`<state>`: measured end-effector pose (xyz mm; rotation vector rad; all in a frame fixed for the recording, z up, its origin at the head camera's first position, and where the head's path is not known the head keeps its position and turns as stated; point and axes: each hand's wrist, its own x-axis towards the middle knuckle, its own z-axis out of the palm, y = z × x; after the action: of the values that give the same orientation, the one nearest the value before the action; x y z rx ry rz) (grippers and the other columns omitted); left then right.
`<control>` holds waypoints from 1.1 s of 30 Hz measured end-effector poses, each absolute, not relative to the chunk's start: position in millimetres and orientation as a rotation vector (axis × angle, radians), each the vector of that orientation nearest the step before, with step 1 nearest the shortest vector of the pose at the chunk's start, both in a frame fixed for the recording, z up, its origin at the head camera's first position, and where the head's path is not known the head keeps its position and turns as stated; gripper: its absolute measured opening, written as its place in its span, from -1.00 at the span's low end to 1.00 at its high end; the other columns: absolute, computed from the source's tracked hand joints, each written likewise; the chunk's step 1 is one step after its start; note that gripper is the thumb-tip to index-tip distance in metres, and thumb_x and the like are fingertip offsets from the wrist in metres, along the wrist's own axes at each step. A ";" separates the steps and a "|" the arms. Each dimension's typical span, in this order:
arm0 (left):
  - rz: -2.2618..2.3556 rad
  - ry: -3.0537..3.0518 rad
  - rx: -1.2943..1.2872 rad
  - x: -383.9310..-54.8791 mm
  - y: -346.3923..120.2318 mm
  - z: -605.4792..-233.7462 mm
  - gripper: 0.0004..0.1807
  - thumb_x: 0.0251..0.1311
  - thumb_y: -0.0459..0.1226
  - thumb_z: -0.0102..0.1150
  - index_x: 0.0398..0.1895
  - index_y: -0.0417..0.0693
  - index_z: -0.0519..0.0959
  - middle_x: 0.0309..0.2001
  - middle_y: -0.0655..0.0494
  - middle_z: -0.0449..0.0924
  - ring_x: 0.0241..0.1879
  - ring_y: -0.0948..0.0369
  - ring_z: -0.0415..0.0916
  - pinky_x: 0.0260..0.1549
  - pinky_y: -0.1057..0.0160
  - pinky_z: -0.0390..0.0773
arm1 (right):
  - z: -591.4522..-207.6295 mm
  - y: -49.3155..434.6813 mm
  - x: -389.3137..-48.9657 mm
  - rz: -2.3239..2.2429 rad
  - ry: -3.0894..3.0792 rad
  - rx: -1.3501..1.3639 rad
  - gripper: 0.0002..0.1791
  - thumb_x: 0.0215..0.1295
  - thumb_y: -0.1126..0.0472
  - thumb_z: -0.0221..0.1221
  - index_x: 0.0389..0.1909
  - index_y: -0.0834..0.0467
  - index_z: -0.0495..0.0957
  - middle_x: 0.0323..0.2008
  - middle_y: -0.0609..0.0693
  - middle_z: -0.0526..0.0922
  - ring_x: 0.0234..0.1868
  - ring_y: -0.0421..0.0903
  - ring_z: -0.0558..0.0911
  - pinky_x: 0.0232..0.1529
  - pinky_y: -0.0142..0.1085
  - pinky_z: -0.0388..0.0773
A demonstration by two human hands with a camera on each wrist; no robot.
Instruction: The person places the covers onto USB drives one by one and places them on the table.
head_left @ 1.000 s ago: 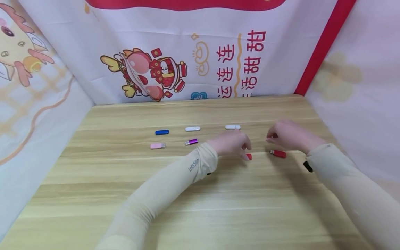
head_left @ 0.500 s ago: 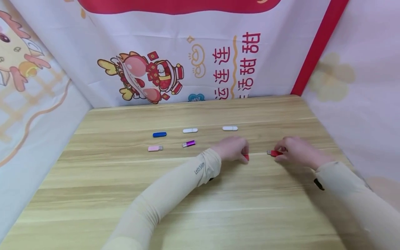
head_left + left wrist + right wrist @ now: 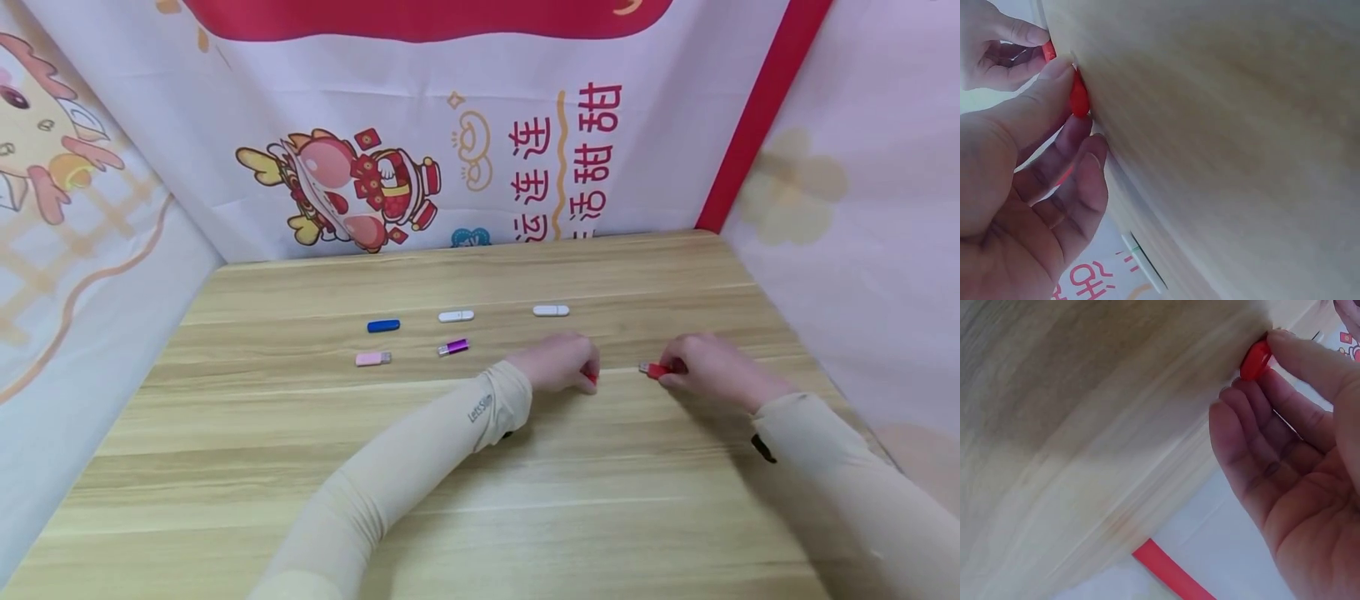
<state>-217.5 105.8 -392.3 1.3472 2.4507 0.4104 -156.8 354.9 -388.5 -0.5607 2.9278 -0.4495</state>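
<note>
In the head view, my right hand (image 3: 708, 365) pinches a red USB stick (image 3: 656, 371) at the tabletop, its metal plug pointing left. The right wrist view shows the red body (image 3: 1255, 360) between thumb and fingertips. To its left, my left hand (image 3: 561, 363) pinches a second small red piece (image 3: 592, 379), which looks like a USB stick. Fingers cover most of it in the head view; the left wrist view shows its rounded red end (image 3: 1079, 97) between thumb and fingers. The two red pieces are apart.
Farther back lie a blue USB stick (image 3: 383, 326) and two white ones, the left (image 3: 456, 316) and right (image 3: 551, 311). Before them are a pink USB stick (image 3: 369, 359) and a purple one (image 3: 453, 347), metal plugs showing. Printed cloth (image 3: 420, 83) surrounds the wooden table (image 3: 480, 517).
My right hand has come down onto the red USB stick and taken hold of it. My left fingers have closed round the other red piece. The head view has shifted slightly.
</note>
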 end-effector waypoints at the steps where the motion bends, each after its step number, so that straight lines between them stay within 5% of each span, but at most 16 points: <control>1: 0.410 2.447 1.354 -217.7 105.3 -392.6 -0.89 0.17 -0.16 0.41 -0.37 0.05 0.67 -0.44 0.32 0.57 -0.37 0.35 0.49 -0.29 0.46 0.45 | -388.2 353.8 -156.5 -0.449 2.923 -0.559 -0.92 0.14 0.26 0.41 -0.43 0.10 0.68 -0.53 -0.16 0.55 -0.49 -0.17 0.46 -0.42 -0.26 0.47; 16: 0.505 2.472 1.415 -216.8 78.7 -379.3 -0.89 0.33 -0.20 0.26 -0.35 0.00 0.66 -0.42 0.28 0.58 -0.41 0.34 0.47 -0.32 0.42 0.47 | -371.1 336.3 -150.5 -0.385 2.954 -0.579 -0.83 0.11 0.26 0.41 -0.58 0.10 0.63 -0.69 -0.17 0.41 -0.61 -0.20 0.34 -0.57 -0.33 0.32; 22: 0.590 2.543 1.591 -207.4 51.3 -363.4 -0.88 0.34 -0.24 0.24 -0.24 -0.07 0.70 -0.32 0.19 0.66 -0.31 0.32 0.54 -0.20 0.41 0.51 | -353.5 311.5 -138.2 -0.416 3.080 -0.873 -0.93 0.03 0.33 0.41 -0.50 0.14 0.70 -0.63 -0.18 0.50 -0.61 -0.26 0.36 -0.58 -0.37 0.37; 33: 0.775 2.657 1.785 -181.3 -6.5 -351.8 -0.80 0.25 -0.24 0.33 -0.13 -0.15 0.71 -0.22 0.11 0.67 -0.18 0.25 0.58 -0.10 0.39 0.56 | -339.4 275.0 -112.6 -0.482 3.268 -1.330 -0.78 -0.17 0.36 0.53 -0.45 0.21 0.71 -0.54 -0.07 0.62 -0.58 -0.25 0.51 -0.56 -0.38 0.58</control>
<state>-181.3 -6.5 -351.8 1.7852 2.6574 0.7753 -112.6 275.0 -339.4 -1.3305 3.2682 -0.4824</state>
